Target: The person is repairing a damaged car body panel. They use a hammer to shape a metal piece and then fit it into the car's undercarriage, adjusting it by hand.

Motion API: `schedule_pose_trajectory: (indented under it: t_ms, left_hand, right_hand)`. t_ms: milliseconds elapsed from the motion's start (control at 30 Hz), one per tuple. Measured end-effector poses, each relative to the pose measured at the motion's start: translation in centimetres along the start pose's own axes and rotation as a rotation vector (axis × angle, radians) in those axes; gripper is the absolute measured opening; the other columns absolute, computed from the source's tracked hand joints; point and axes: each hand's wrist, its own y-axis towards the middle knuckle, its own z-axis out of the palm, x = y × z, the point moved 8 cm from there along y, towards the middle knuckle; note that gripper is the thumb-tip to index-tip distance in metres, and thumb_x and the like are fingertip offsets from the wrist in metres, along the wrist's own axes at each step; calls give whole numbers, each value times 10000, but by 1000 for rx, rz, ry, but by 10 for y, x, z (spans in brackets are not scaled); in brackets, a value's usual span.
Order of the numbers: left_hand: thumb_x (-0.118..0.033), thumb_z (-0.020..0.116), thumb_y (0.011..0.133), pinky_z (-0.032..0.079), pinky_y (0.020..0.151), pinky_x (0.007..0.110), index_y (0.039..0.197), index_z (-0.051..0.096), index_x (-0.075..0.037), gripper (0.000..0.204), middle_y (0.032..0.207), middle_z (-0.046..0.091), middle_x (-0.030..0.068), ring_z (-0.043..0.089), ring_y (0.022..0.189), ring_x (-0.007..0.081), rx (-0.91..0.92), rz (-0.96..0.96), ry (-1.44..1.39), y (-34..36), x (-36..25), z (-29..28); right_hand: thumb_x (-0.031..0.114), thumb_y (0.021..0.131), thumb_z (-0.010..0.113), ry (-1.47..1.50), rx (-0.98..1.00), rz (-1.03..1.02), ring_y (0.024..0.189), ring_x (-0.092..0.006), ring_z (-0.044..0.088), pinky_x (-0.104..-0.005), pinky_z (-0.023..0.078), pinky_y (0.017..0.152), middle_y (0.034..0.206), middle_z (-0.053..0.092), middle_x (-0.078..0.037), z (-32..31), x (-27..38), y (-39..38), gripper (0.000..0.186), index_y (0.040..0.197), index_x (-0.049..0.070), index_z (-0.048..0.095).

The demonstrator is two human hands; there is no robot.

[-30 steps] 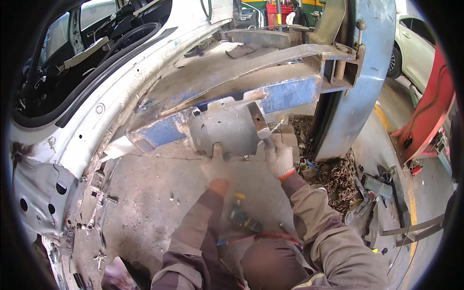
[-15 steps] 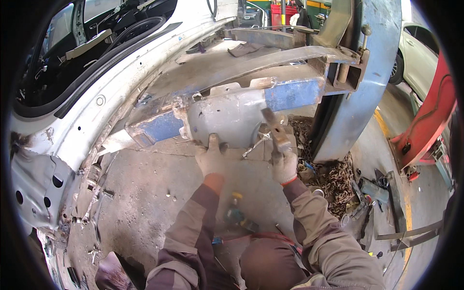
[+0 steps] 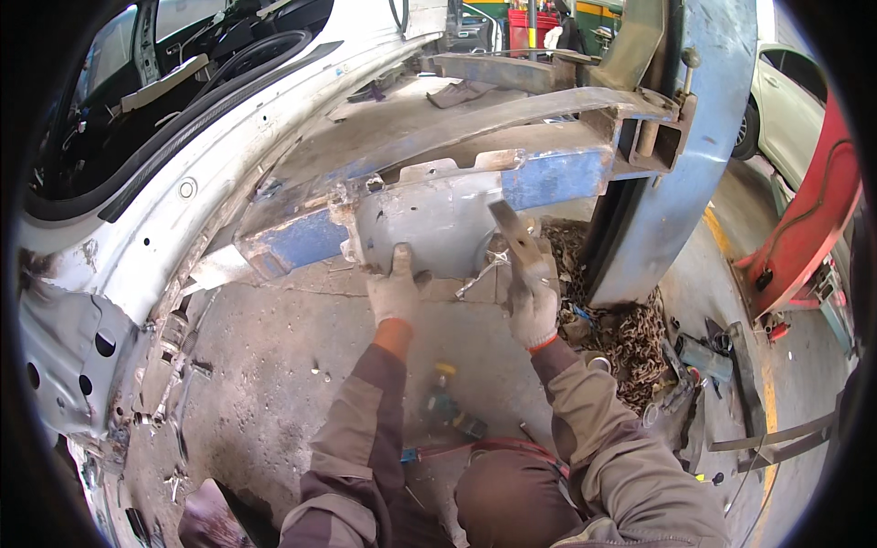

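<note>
A curved grey sheet-metal panel (image 3: 429, 222) with ragged, rusty flanges lies draped over the blue lift arm (image 3: 557, 178). My left hand (image 3: 393, 290), in a pale work glove, grips the panel's lower edge, its thumb on the front face and some fingers hidden under the metal. Just right of the panel, my gloved right hand (image 3: 533, 312) is closed around a hammer (image 3: 523, 239) with a long, worn, brownish head. The head stands raised near the panel's right side; contact with it cannot be made out. Most of the hammer's handle is hidden by the glove.
A stripped white car body (image 3: 183, 196) runs along the left. The blue lift post (image 3: 694, 155) rises at right, with a rusty chain heap (image 3: 639, 356) at its foot. A green power tool (image 3: 448, 409) lies on the concrete between my forearms. A red stand (image 3: 813, 219) is far right.
The hammer head has shifted slightly and turned a little in my right hand. My left hand keeps its hold on the panel's lower edge. The whole view has moved slightly.
</note>
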Motion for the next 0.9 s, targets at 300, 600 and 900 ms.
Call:
schedule_pose_trajectory:
  t_ms: [300,600,900]
  left_hand:
    - [-311,737,1015,673,802,372,1413,466,49,601,1345,578,153,670,1073,269,-42,175,117,34,32,-16]
    - [-295,738,1017,650,781,379,1462,387,19,648,1338,590,170,648,1073,236,-15,93,-13,26,12,-21]
    - [-318,753,1005,658,770,367,1402,399,117,686,1301,612,163,670,1021,246,-11,66,-4,20,11,-7]
  right_hand:
    - [220,958,687,-284,-17,-71,700,-354,686,-439,510,630,732,642,-197,5,-11,15,214,952,7,668]
    - [141,966,693,4,-176,196,675,-157,690,-364,543,597,799,656,-52,-15,44,-16,294,1211,23,581]
    - [188,859,794,-360,-40,-461,823,-399,721,-421,584,715,913,723,-187,-6,48,4,277,1043,18,678]
